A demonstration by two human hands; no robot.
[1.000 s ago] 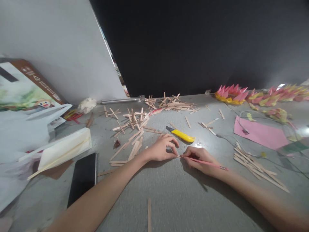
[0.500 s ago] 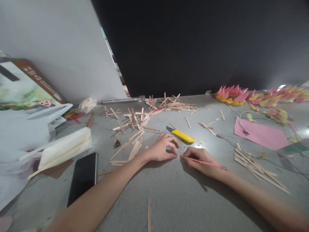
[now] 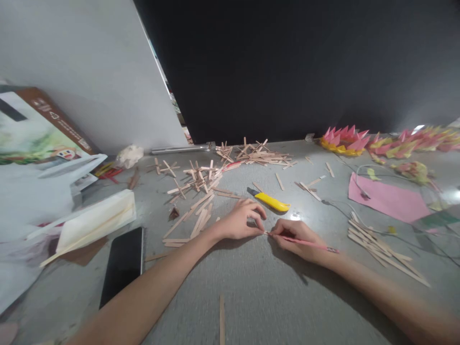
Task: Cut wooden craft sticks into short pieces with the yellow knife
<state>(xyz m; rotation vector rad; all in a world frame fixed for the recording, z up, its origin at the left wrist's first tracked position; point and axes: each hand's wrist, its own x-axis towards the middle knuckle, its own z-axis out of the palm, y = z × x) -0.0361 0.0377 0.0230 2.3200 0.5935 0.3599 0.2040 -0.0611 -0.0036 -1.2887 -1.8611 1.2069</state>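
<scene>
My right hand (image 3: pixel 294 235) is closed round a pink pen or pencil (image 3: pixel 314 244), whose tip points left toward my other hand. Thumb and index finger of my left hand (image 3: pixel 244 219) pinch a tiny pale piece (image 3: pixel 265 233) against the grey table (image 3: pixel 266 297); it looks like wood, but most of it is hidden. The pen's tip meets or nearly meets this piece. Just beyond both hands lies a yellow cutter (image 3: pixel 272 201) with its dark end to the left.
Wooden sticks (image 3: pixel 264 157) lie heaped at the back, with more sticks (image 3: pixel 381 247) at the right. A phone (image 3: pixel 122 263) rests by my left forearm. Pink paper (image 3: pixel 388 197), cables and a pink-yellow paper crown (image 3: pixel 345 142) are on the right. One stick (image 3: pixel 222 318) lies near the front.
</scene>
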